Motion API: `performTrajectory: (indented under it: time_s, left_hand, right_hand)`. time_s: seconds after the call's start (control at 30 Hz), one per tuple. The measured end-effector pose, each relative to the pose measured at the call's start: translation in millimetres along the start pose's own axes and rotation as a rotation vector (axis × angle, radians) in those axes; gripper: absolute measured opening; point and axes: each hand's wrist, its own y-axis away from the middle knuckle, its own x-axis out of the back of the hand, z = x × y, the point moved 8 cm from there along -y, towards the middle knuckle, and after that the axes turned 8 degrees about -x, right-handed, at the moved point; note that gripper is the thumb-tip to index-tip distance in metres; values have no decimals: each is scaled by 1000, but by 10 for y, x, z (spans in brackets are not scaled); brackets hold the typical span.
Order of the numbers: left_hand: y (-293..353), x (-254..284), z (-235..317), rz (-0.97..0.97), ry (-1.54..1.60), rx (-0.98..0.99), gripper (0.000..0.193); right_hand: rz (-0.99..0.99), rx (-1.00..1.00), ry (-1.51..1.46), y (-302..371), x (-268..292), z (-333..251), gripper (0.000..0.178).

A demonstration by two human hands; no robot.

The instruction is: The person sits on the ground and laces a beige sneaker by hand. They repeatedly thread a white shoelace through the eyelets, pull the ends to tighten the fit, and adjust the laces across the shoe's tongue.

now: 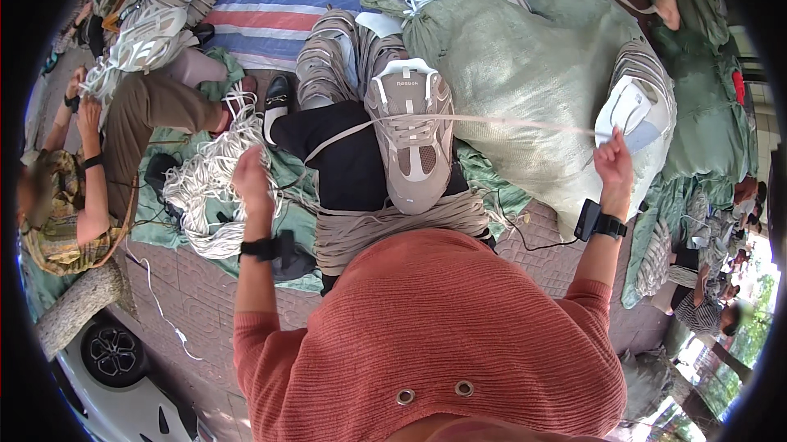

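Observation:
A taupe-and-grey sneaker [410, 143] lies on my lap, toe toward me, with its lace crossed over the tongue. One long end of the beige shoelace [508, 120] stretches taut to the right, pinched in my right hand [613, 162]. The other end slants left across my black-clad thigh toward my left hand [252, 180]. My left hand is raised above a pile of white laces [217, 184], its fingers curled and somewhat blurred. What those fingers hold cannot be made out. Around my waist runs a thick bundle of taupe laces [393, 229].
Stacked sneakers [328, 57] lie just beyond my lap. A large pale-green sack [525, 73] bulges at the right, with more nested sneakers [643, 102] against it. On the left sits a co-worker [74, 213] near white shoes. A striped sheet [279, 0] covers the ground ahead.

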Motion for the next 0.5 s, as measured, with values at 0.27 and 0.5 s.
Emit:
performTrajectory:
  time_s: [0.27,0.5]
  left_hand:
    - [843,-1873,1422,-568,-379,-944,4]
    - [908,-1949,1265,-807,-573,-692,7]
  right_hand:
    - [461,234,-249,-156,952,-497,18]
    - [186,570,468,-112,-1334,259,19]
